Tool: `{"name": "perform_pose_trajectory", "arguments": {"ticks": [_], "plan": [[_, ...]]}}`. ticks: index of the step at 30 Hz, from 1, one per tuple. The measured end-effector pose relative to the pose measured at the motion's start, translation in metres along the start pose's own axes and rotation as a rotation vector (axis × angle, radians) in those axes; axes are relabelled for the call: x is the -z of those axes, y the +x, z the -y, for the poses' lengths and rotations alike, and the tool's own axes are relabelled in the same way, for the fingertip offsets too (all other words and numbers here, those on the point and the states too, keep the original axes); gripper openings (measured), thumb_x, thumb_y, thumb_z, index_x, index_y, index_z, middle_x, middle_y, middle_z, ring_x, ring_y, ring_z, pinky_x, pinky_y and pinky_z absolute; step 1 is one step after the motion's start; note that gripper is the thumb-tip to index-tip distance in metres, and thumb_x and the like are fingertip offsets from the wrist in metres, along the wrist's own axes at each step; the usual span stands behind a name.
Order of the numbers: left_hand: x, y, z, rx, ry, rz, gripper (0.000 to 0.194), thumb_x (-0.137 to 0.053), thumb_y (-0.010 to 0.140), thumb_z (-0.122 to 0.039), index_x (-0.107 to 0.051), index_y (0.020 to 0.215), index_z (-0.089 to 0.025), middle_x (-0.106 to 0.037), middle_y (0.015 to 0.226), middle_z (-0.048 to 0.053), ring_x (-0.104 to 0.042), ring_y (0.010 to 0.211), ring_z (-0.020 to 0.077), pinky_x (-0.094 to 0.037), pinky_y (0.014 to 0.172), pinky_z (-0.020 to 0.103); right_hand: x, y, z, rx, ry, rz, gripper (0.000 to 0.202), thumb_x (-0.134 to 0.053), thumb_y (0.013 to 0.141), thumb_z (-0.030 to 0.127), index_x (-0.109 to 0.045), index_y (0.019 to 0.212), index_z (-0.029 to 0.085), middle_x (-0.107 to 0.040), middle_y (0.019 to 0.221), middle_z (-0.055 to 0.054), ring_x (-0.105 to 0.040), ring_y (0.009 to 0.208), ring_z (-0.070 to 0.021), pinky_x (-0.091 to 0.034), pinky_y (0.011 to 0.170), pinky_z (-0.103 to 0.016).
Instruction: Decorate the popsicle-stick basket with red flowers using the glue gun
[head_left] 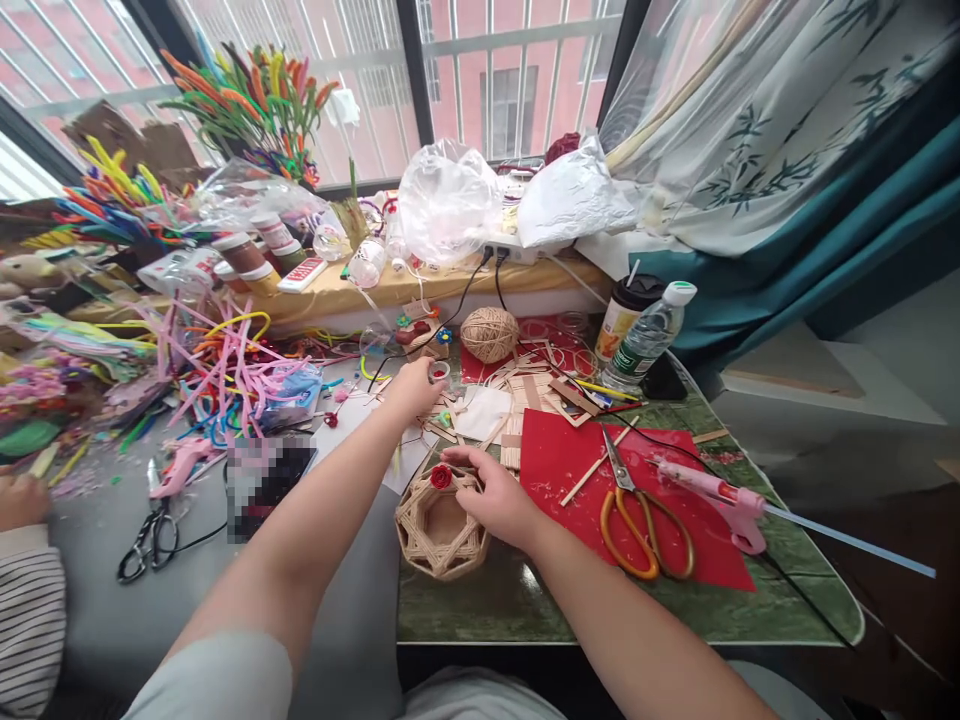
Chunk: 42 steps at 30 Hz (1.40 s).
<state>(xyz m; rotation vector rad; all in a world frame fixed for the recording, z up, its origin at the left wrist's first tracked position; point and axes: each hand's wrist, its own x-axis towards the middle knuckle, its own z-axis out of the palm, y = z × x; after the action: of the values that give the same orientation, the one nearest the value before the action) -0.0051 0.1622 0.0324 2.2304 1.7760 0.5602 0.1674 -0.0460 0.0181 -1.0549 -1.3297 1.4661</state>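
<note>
Head view, scissors (624, 482) on red sheet (555, 455), twine ball (490, 335) beyond basket (442, 552)

My left hand (415, 388) blocks its own fingertips, so no clue if it's gripping the white ring (445, 371) or just near it. My right hand (499, 495) hides some of the woven basket (442, 552). Someone's striped sleeve (31, 610) gets chopped by the left edge, and the bottle label (634, 357) is too tiny to read.

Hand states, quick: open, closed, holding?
Left hand: at the white ring; grip can't be told.
Right hand: holding the twine-wrapped basket beside the red rose.
</note>
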Motion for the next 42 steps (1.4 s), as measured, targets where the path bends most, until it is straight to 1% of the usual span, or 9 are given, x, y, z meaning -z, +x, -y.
{"name": "perform_pose_trajectory", "arguments": {"ticks": [3,8,12,17,21,27,32,36,42], "plan": [[0.005,-0.009,-0.005,-0.020,-0.031,-0.025,0.039,-0.075,0.084,-0.035,-0.067,0.119,-0.019,-0.076,0.121,0.014,-0.071,0.112,0.0316,-0.055,0.097,0.042,0.004,0.008,-0.006,0.039,0.213,-0.106,0.043,-0.069,0.081,0.024,-0.069,0.124,0.025,-0.072,0.132,-0.008,-0.064,0.129,-0.0267,-0.048,0.115,-0.048],[0.028,-0.048,-0.030,-0.185,-0.096,-0.066,0.050,-0.074,0.084,-0.030,-0.059,0.132,-0.024,-0.071,0.130,0.007,-0.067,0.119,0.0241,-0.052,0.103,0.034,0.014,0.018,-0.006,0.038,0.647,-0.444,0.034,-0.070,0.087,0.035,-0.067,0.120,0.026,-0.071,0.128,-0.006,-0.068,0.121,-0.0246,-0.055,0.107,-0.045],[0.043,-0.074,-0.054,-0.723,0.016,0.086,0.040,-0.072,0.089,-0.026,-0.068,0.128,-0.028,-0.070,0.126,0.009,-0.063,0.120,0.0288,-0.047,0.105,0.042,0.017,0.020,0.001,-0.057,0.846,-0.394,0.033,-0.067,0.093,0.044,-0.067,0.121,0.027,-0.073,0.126,-0.005,-0.073,0.116,-0.0223,-0.059,0.106,-0.044],[0.055,-0.085,-0.064,-0.933,0.196,0.196,0.042,-0.080,0.086,-0.026,-0.071,0.126,-0.029,-0.068,0.119,0.010,-0.064,0.112,0.0295,-0.048,0.093,0.042,0.014,0.023,-0.001,-0.076,0.875,-0.282,0.017,-0.068,0.094,0.036,-0.071,0.107,0.025,-0.077,0.120,-0.003,-0.075,0.111,-0.0212,-0.064,0.101,-0.045],[0.056,-0.085,-0.050,-0.800,0.040,0.127,0.039,-0.075,0.092,-0.037,-0.070,0.129,-0.027,-0.071,0.123,0.011,-0.065,0.115,0.0293,-0.048,0.100,0.043,0.013,0.024,-0.010,-0.109,0.801,-0.399,0.021,-0.079,0.081,0.019,-0.073,0.101,0.021,-0.080,0.106,-0.005,-0.077,0.098,-0.0185,-0.066,0.096,-0.036],[0.043,-0.062,-0.008,-0.085,-0.298,-0.021,0.045,-0.073,0.090,-0.054,-0.070,0.120,-0.021,-0.078,0.112,0.008,-0.071,0.097,0.0265,-0.054,0.089,0.039,0.014,0.019,-0.011,-0.092,0.714,-0.430,0.032,-0.086,0.083,0.037,-0.074,0.108,0.021,-0.079,0.094,-0.004,-0.074,0.076,-0.0142,-0.064,0.064,-0.024],[0.032,-0.029,0.011,-0.077,-0.282,-0.032,0.033,-0.068,0.095,-0.049,-0.073,0.108,-0.020,-0.076,0.116,0.010,-0.067,0.109,0.0274,-0.050,0.099,0.039,0.015,0.015,-0.009,-0.118,0.691,-0.421,0.038,-0.084,0.083,0.048,-0.075,0.104,0.018,-0.071,0.073,0.001,-0.060,0.055,-0.0098,-0.049,0.047,-0.020],[0.014,-0.008,0.016,0.008,-0.279,-0.020,0.038,-0.059,0.101,-0.045,-0.062,0.126,-0.015,-0.074,0.125,0.016,-0.069,0.107,0.0261,-0.051,0.095,0.039,0.014,0.016,-0.007,-0.085,0.682,-0.412,0.040,-0.082,0.084,0.053,-0.073,0.103,0.019,-0.068,0.070,0.002,-0.057,0.053,-0.0091,-0.045,0.046,-0.020],[-0.011,0.005,0.019,0.103,-0.176,0.025,0.045,-0.063,0.101,-0.041,-0.050,0.137,-0.018,-0.072,0.128,0.020,-0.069,0.116,0.0321,-0.047,0.100,0.042,0.015,0.019,-0.004,-0.088,0.700,-0.463,0.036,-0.082,0.081,0.045,-0.065,0.105,0.024,-0.073,0.083,0.001,-0.065,0.063,-0.0118,-0.052,0.054,-0.022]]}}
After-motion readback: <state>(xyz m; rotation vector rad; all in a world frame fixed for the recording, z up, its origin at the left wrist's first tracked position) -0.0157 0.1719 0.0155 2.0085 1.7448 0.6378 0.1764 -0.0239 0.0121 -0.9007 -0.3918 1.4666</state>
